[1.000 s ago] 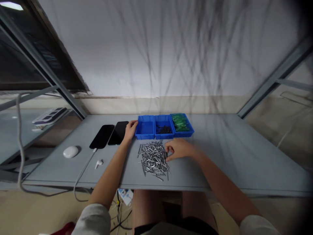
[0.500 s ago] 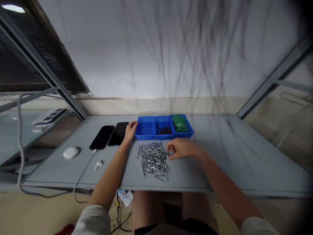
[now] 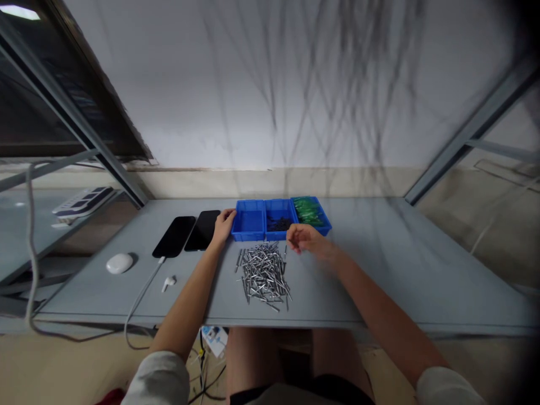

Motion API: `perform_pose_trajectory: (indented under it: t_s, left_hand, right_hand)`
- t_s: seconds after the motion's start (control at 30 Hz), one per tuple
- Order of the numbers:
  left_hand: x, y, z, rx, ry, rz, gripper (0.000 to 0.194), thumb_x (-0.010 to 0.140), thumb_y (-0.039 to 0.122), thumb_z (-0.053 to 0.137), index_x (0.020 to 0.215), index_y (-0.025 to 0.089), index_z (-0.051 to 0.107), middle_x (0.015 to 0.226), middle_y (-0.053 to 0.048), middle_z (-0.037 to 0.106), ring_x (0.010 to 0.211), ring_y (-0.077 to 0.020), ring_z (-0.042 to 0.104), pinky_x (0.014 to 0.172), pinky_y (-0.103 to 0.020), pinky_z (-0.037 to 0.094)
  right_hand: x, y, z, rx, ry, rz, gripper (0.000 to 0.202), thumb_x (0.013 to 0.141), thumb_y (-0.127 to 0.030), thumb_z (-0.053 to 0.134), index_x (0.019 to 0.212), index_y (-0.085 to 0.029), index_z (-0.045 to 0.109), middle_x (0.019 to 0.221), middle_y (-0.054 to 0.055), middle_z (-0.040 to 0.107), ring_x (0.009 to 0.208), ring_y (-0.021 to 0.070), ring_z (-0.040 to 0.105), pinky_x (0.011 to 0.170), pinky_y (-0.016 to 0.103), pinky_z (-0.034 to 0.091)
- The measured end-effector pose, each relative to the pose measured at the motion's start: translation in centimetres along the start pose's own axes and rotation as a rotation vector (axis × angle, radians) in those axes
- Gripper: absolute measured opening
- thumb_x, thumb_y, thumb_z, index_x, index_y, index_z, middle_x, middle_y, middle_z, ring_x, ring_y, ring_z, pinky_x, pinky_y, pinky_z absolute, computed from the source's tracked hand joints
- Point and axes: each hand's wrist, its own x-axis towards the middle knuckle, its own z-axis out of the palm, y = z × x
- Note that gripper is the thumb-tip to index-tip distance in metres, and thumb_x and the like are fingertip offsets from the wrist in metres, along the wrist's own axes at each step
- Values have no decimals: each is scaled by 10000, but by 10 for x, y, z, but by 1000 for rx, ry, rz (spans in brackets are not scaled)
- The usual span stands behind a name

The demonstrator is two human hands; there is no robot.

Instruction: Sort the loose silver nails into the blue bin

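Three blue bins stand joined in a row: the left bin point(image 3: 248, 221) is empty, the middle bin point(image 3: 280, 210) holds small dark pieces, and the right bin point(image 3: 323, 229) holds green pieces. My left hand point(image 3: 224, 224) rests against the outer left wall of the left bin, fingers on its edge. Close in front of the middle and right bins is my right hand point(image 3: 304, 238), its fingers curled together; what they grip, if anything, is too small to make out. A loose heap of silver metal rods point(image 3: 265, 273) lies on the table in front of the bins.
On the grey table point(image 3: 379, 270), two black phones point(image 3: 174, 236) point(image 3: 202, 230) lie left of the bins, one with a white cable point(image 3: 141, 295). A white case point(image 3: 120, 263) and an earbud point(image 3: 169, 282) lie further left. A power strip point(image 3: 83, 202) sits beyond.
My right hand has moved up and away from the right side of the rod heap towards the bins. My left hand stays at the left bin. The view has shifted slightly.
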Motion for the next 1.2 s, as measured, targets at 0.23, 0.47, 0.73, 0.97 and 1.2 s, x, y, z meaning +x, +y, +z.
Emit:
perform_pose_trajectory:
  t_s: [0.23,0.47,0.73,0.97,1.2]
  left_hand:
    - [0,-1,0,22,5,13,390,677,477,615,869,148,695,867,-70,694,865,-211,604,831,-317,430]
    - [-1,1,-1,28,4,14,371,682,473,615,853,153,692,847,-67,690,837,-206,602,815,-314,430]
    - [-3,5,-1,21,-8,1,366,675,473,622,852,161,695,865,-68,691,865,-210,599,829,-309,422]
    - [-2,3,-1,25,5,4,369,676,475,614,850,159,692,865,-68,692,861,-212,600,824,-312,424]
    - [-2,3,-1,53,16,8,353,683,472,610,836,165,696,862,-65,695,886,-219,597,837,-313,425]
  right_hand:
    - [1,3,2,193,335,-57,558,706,-805,404,808,-256,429,648,-30,312,535,141,277,479,260,283]
    - [-1,-1,0,70,465,-65,689,772,-796,72,953,-285,499,666,-9,290,563,177,217,495,281,269]
    - [4,-6,-5,-120,528,-113,469,772,-698,437,932,-263,511,639,-29,402,517,133,348,480,259,325]
    - [0,-10,-2,-921,747,-251,286,717,-421,698,902,-219,615,780,38,610,761,199,534,752,340,450]
    - [3,3,-5,-1295,699,-202,244,832,-333,589,1041,-219,646,1018,96,638,999,290,508,892,436,392]
